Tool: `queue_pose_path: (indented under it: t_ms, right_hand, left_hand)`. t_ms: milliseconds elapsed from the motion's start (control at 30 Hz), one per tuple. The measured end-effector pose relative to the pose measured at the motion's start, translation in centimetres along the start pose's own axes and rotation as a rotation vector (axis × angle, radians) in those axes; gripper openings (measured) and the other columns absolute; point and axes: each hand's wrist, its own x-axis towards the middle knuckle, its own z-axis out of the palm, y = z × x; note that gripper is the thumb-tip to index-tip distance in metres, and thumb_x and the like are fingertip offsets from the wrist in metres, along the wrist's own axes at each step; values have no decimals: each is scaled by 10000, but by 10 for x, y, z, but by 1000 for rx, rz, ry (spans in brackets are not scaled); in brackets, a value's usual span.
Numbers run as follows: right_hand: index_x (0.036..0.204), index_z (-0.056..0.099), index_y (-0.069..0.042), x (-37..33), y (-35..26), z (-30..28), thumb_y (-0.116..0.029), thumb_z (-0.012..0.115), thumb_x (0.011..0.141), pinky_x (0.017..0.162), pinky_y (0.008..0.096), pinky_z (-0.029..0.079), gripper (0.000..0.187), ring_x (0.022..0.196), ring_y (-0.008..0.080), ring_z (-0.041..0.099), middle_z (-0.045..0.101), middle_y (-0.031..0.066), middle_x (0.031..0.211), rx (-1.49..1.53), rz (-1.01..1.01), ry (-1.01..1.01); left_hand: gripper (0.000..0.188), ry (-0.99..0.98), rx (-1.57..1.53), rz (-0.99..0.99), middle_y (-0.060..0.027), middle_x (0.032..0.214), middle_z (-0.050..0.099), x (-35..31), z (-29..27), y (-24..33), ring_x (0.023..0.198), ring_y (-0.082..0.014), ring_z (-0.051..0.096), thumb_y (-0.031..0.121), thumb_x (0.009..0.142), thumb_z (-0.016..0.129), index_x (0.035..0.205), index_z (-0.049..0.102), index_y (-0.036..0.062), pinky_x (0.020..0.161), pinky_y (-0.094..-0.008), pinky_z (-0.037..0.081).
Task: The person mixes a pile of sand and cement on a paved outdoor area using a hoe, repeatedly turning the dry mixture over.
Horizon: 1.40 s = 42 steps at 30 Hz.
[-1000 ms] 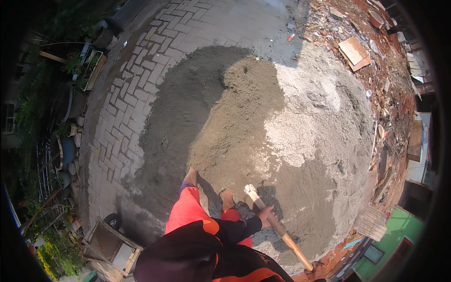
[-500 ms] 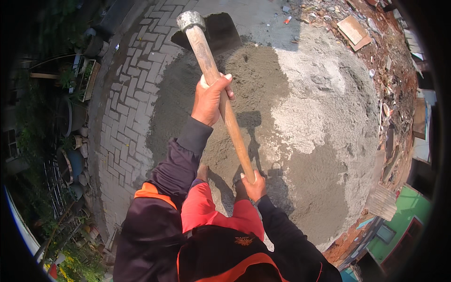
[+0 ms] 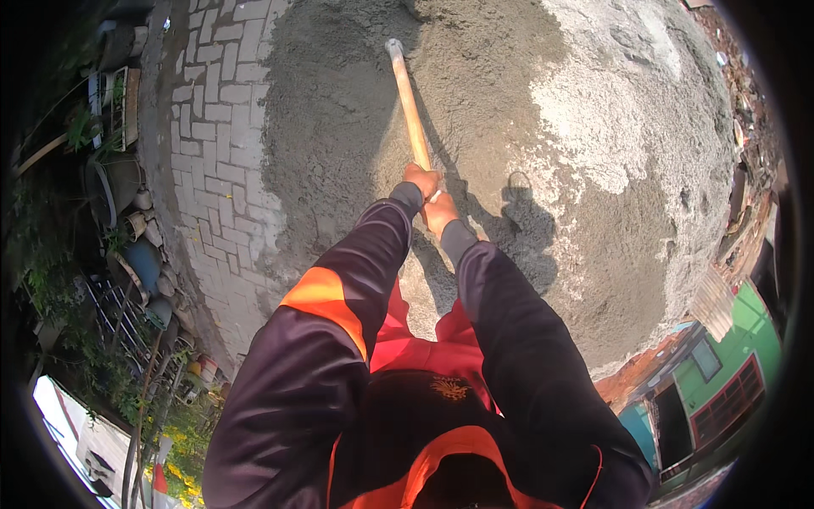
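Note:
A long wooden tool handle (image 3: 408, 106) reaches from my hands out to the top of a big grey sand and cement pile (image 3: 543, 127). Its metal end sits at the pile's top edge, the blade hidden. My left hand (image 3: 421, 180) grips the near end of the handle. My right hand (image 3: 440, 212) grips it just below, touching the left. Both arms in dark sleeves with orange patches stretch forward.
Grey paving bricks (image 3: 212, 153) lie left of the pile. Pots, buckets and plants (image 3: 127, 246) crowd the far left edge. Rubble lines the right rim, with a green building (image 3: 738, 348) at the lower right.
The tool has swung down from raised toward the pile. My left hand slid down the handle to meet my right hand, and both arms are now stretched forward.

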Motion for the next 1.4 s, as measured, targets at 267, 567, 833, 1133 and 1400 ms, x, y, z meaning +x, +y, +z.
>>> queue_pose_path:
  t_ms: [267,567,833,1133,1400]
  right_hand:
    - [949,610,-10,-100,-19,-168,-141,714,790,415,344,374,231,482,140,503,591,50,735,109,262,-110]
    - [1095,595,-42,-528,104,-463,-230,713,747,745,420,486,413,833,363,638,656,182,877,-431,287,32]
    - [822,586,-82,-806,238,-543,-129,733,673,782,488,465,215,881,377,608,606,141,887,-1022,768,865]
    - [1004,658,-38,-403,235,-299,-286,794,723,745,416,518,398,871,365,663,673,204,897,-210,144,369]
    - [906,556,-4,-97,-217,-122,-336,711,838,621,450,478,373,710,385,655,631,196,720,32,-598,465]
  left_hand:
    - [204,-335,-485,-296,-115,813,544,-52,101,28,731,-282,586,79,854,659,981,518,3,687,-479,523]
    - [255,-452,-830,-560,-85,974,486,-202,290,-12,952,-275,538,243,952,549,1107,428,81,965,-486,442]
    - [304,-1195,-706,-813,-101,1112,574,-503,412,-24,1155,-282,528,233,906,664,1104,476,100,1025,-486,404]
    - [212,-656,-656,75,-71,824,568,-286,176,121,773,-186,597,147,858,699,906,523,40,720,-363,524]
    - [387,0,-245,1086,-84,817,546,-217,-70,398,667,-182,638,169,861,660,1073,371,24,590,-321,530]
